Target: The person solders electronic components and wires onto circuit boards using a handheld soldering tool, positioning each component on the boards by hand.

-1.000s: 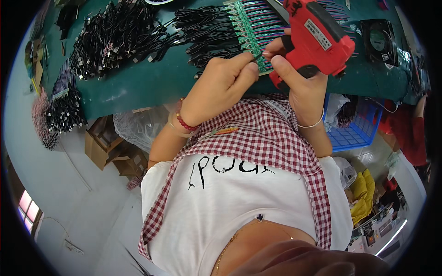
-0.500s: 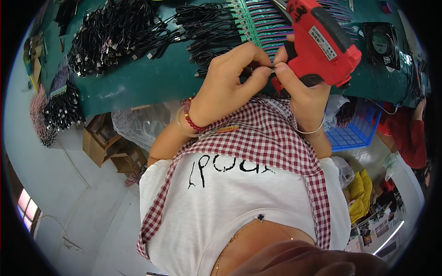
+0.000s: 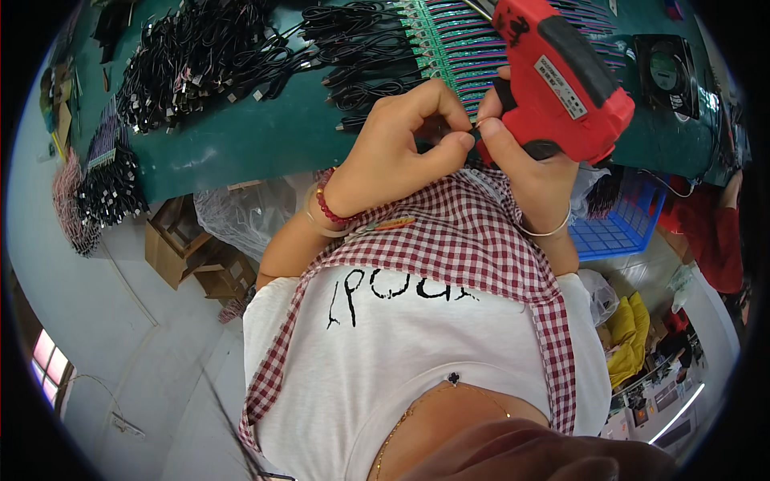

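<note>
My right hand (image 3: 533, 180) is wrapped round the grip of a red and black soldering gun (image 3: 533, 68), whose metal tip end points away toward the far side. Its thumb and forefinger also pinch a thin wire end close to the gun's handle. Beside it, my left hand (image 3: 401, 148) is closed with thumb and curled fingers on a thin black cable (image 3: 472, 135); most of the cable is hidden by the hand. The fingertips of both hands nearly meet just above the table's near edge. Beyond them lies a row of green circuit boards (image 3: 433, 40) with coloured wires.
Bundles of black cables (image 3: 188, 60) cover the left of the green table (image 3: 184, 164), with more cables (image 3: 353, 56) ahead of my left hand. A black round-centred device (image 3: 664, 72) sits at right. Cardboard boxes (image 3: 172, 244) and a blue crate (image 3: 618, 228) stand below the table edge.
The soldering gun has tilted and shifted slightly right and down with my right hand. My left thumb has moved a little down, and more of the black cable shows between the fingertips.
</note>
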